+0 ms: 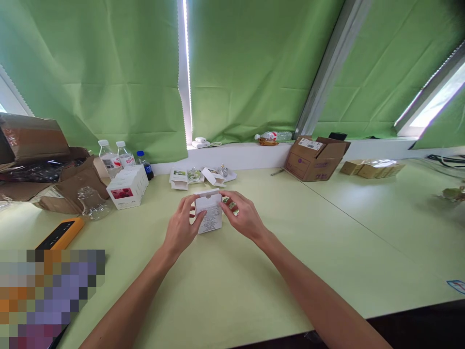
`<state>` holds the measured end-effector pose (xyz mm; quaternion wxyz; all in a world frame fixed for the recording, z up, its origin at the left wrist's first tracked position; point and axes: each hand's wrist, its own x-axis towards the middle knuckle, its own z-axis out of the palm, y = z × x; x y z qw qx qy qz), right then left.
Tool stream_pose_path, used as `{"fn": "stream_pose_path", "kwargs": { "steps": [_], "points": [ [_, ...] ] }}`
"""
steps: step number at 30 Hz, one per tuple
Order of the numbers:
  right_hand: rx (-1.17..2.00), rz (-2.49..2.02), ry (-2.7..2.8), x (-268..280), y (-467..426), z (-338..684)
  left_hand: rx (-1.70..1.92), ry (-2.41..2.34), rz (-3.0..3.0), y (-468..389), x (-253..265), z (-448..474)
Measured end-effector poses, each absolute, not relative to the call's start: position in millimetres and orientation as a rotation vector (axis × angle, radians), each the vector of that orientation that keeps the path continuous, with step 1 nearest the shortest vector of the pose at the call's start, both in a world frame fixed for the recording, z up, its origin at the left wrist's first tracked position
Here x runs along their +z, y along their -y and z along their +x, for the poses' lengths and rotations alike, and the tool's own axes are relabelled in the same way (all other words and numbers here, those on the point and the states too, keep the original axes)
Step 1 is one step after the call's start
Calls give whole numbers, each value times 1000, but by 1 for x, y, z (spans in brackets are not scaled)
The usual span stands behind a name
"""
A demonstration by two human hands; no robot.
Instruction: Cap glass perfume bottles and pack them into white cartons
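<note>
A small white carton (210,219) with printed text on its near face stands upright on the table in front of me. My left hand (182,224) grips its left side, thumb on the front and fingers at the top edge. On the other side, my right hand (244,216) holds the upper right corner between thumb and fingers. Along the carton's top a flap with a half-round notch shows. Behind my right fingers sits a clear glass item (231,205), partly hidden. Farther back lie opened white boxes (179,178) and a round glass piece (193,174).
At left are white boxes (128,187), a clear glass vessel (95,204), plastic bottles (109,159), an open cardboard box (72,182) and an orange-and-black device (62,233). Another carton (308,160) and tan packets (374,168) stand back right. The lower left corner is pixelated.
</note>
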<state>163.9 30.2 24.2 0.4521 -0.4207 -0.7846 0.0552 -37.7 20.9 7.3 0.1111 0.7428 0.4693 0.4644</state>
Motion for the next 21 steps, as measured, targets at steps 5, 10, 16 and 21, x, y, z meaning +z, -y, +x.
{"fn": "stream_pose_path", "kwargs": {
  "steps": [5, 10, 16, 21],
  "points": [
    [128, -1011, 1941, 25, -30, 164, 1347, -1391, 2206, -22, 6, -39],
    [124, -1004, 1939, 25, -30, 165, 1355, -1398, 2229, -23, 5, -40],
    [132, -1011, 1955, 25, -31, 164, 1370, -1392, 2261, -24, 5, -40],
    [118, -1006, 1952, 24, -32, 164, 1376, -1388, 2239, -25, 4, -40]
  ]
}}
